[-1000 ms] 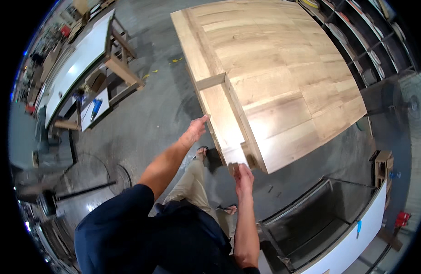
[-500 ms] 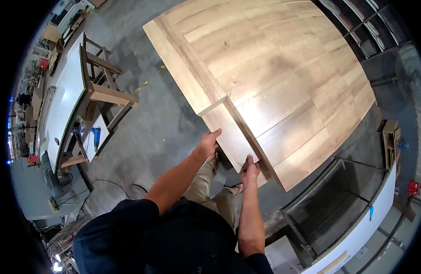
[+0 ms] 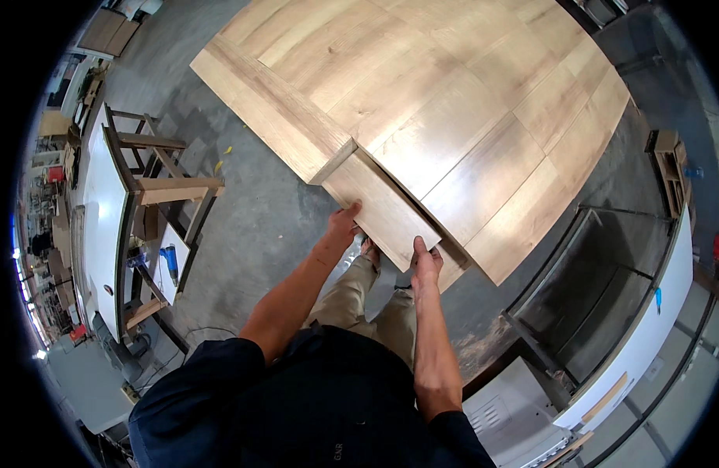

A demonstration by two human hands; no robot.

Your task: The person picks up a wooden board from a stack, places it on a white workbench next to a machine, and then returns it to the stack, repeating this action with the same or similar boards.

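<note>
Grey concrete floor (image 3: 250, 210) spreads around a wide wood-grain panel (image 3: 461, 132), and at its near side a short board (image 3: 383, 204) lies just beyond the end of a raised edge strip (image 3: 269, 109). The person's left hand (image 3: 344, 224) is nearly closed at the board's near edge, thumb on top, fingers mostly hidden; the right hand (image 3: 427, 265) pinches the right-hand corner, thumb above and fingers curled below. An uneven push could well skew the board, scuffing the strip's end or leaving a crooked gap beside the panel, and a finger might get nipped if the board drops suddenly. Over to the right stands an open-topped dark frame (image 3: 539, 349) (too shadowed inside to tell what it holds), near a wooden box (image 3: 670, 168) with compartments, contents unclear, while a blue power tool (image 3: 170, 265) lies on the lower shelf (image 3: 170, 235) of a white-topped table (image 3: 106, 226)
</note>
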